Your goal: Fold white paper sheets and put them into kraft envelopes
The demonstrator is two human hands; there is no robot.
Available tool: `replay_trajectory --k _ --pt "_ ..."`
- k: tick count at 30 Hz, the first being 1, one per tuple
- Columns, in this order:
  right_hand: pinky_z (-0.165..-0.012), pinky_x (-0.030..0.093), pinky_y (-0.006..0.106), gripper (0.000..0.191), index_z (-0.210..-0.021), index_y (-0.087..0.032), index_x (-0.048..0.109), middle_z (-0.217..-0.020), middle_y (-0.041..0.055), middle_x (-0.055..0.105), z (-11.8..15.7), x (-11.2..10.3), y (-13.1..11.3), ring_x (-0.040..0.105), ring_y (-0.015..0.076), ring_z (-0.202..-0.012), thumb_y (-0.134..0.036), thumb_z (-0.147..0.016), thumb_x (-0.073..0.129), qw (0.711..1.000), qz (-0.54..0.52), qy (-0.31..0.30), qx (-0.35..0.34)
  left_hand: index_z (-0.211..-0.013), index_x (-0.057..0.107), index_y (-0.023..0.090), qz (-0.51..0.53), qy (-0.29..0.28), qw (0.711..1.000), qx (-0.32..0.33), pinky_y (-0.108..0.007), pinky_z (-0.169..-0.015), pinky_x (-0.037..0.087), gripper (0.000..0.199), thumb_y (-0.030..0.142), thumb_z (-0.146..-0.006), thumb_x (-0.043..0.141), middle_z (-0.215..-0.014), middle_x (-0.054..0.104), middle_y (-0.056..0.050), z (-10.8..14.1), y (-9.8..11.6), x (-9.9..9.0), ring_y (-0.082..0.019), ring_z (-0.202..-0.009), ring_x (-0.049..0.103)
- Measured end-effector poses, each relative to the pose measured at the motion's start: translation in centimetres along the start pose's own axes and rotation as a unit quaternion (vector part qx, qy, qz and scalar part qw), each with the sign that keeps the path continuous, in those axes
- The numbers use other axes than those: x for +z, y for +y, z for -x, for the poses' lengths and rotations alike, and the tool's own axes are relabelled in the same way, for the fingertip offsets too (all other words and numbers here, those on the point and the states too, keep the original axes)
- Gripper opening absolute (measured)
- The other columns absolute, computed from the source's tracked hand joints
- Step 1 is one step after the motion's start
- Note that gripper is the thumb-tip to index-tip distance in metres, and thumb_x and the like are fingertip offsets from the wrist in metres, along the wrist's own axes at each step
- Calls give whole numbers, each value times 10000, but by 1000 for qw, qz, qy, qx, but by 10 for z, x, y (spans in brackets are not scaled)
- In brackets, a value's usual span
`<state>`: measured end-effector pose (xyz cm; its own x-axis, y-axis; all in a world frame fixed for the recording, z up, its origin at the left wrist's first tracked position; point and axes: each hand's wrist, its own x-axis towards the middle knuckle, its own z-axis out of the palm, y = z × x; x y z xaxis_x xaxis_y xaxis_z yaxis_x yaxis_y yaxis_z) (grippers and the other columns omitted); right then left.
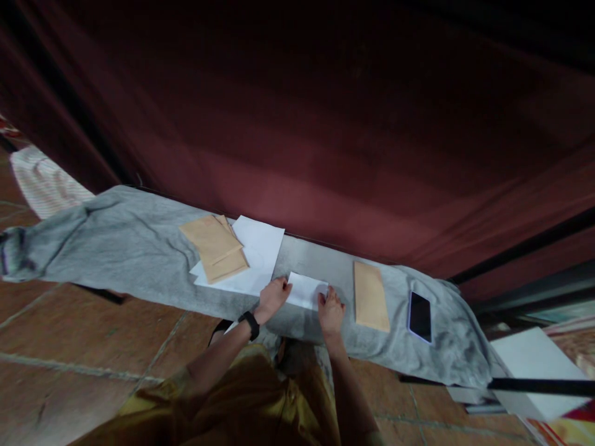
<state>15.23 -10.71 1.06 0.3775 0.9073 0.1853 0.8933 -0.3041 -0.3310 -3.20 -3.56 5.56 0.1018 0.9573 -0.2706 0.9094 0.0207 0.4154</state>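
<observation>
Ideally, the left hand and right hand, each pinching an end of the white paper just below the frame's centre, should tension it evenly.

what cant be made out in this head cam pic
Head view: whether the left hand and right hand pinch or merely press the small white paper; their own fingers hide the contact.
Head view: part of the larger white sheets, covered by the brown envelopes.
Head view: the display of the black wristwatch, too small and dark.
</observation>
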Motion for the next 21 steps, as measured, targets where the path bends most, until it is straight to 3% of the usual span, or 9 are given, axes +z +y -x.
replay_trajectory --k 11,16,21 --pt "-936 420 439 499 -1408 -92 543 -1135 226 700 2 4 -1 660 322 -1060 -374 -1054 333 999 -6 40 -13 -1124 680 232 7 2 1000 -19 -304 -788 506 233 278 -974 509 -1069 765 -97 -1 0 1 -241 -1002 723" --pt "-913 433 451 461 -1393 -102 564 -1113 214 673 6 1 -6 626 322 -1064 -317 -1042 358 998 1 66 -25 -1145 671 224 3 5 1000 -22 -322 -805 513 249 258 -972 495 -1072 760 -110 0 3 0 -248 -1000 724" --pt "-1037 411 507 443 -1435 -139 533 -1414 220 578 23 5 -19 531 319 -1272 -273 -1046 369 989 -37 63 -127 -1147 667 215 1 11 1000 -14 -333 -825 519 268 229 -976 462 -1057 761 -113 1 3 2 -246 -1003 725"
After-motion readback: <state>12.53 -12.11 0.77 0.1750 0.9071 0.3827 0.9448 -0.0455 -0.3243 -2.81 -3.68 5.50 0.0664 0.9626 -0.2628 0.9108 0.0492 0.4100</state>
